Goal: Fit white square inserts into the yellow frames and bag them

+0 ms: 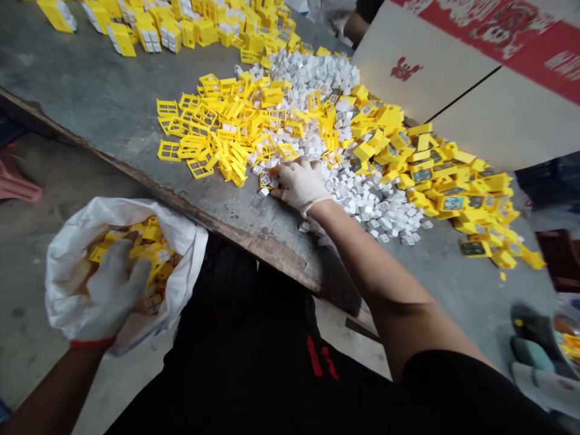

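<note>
My left hand (118,281), in a white glove with a red cuff, reaches into a white woven sack (58,266). Its fingers are spread over yellow plastic pieces (151,232) inside, and nothing is seen gripped. On the grey table my right hand (301,184), gloved with bare fingertips, has its thumb and finger around a small yellow plastic frame (264,180) near the table's front edge. Small white plastic caps (333,187) lie around and under this hand. Just beyond it spreads a heap of yellow window-like frames (212,124).
Yellow block-shaped housings (430,160) are heaped on the right. More yellow pieces with white parts (158,27) lie at the far left. A large white and red carton (453,78) stands at the back right. The table (113,109) has a worn wooden edge.
</note>
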A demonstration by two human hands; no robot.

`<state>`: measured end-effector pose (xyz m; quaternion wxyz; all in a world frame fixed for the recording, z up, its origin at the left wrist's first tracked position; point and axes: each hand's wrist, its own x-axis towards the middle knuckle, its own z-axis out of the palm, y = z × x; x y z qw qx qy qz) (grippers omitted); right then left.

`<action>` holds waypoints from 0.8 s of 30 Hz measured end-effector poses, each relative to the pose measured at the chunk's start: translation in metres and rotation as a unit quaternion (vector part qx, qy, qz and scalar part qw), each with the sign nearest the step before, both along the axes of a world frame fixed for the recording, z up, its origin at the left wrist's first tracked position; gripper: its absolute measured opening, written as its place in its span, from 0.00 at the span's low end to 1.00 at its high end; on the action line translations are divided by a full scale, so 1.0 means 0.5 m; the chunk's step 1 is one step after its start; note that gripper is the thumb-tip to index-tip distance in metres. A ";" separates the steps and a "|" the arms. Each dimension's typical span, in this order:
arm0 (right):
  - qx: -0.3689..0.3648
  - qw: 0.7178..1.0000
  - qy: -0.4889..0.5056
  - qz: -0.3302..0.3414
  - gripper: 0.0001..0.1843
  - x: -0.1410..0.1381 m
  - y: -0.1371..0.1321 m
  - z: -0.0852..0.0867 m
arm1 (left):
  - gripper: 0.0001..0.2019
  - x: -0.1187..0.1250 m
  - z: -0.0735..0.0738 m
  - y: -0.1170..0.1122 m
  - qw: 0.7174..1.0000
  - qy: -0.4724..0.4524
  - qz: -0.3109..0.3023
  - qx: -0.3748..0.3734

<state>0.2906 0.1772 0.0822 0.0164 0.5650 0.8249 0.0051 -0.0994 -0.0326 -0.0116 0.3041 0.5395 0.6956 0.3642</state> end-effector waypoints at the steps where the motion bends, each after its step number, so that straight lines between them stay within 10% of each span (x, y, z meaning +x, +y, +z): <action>1: 0.001 1.000 -0.009 0.012 0.29 -0.003 0.010 -0.004 | 0.34 -0.013 0.000 -0.006 0.998 0.049 0.018 -0.023; 12: -0.075 0.995 0.032 -0.050 0.25 -0.010 -0.003 0.026 | 0.25 0.114 0.041 0.014 0.998 0.008 -0.008 0.070; 18: -0.061 0.981 0.150 -0.110 0.33 0.139 -0.060 0.078 | 0.29 0.184 0.057 0.019 0.990 -0.031 -0.089 0.107; 24: 0.074 0.985 0.032 -0.153 0.32 0.307 -0.097 0.110 | 0.23 0.272 0.098 0.039 0.977 0.001 -0.134 0.168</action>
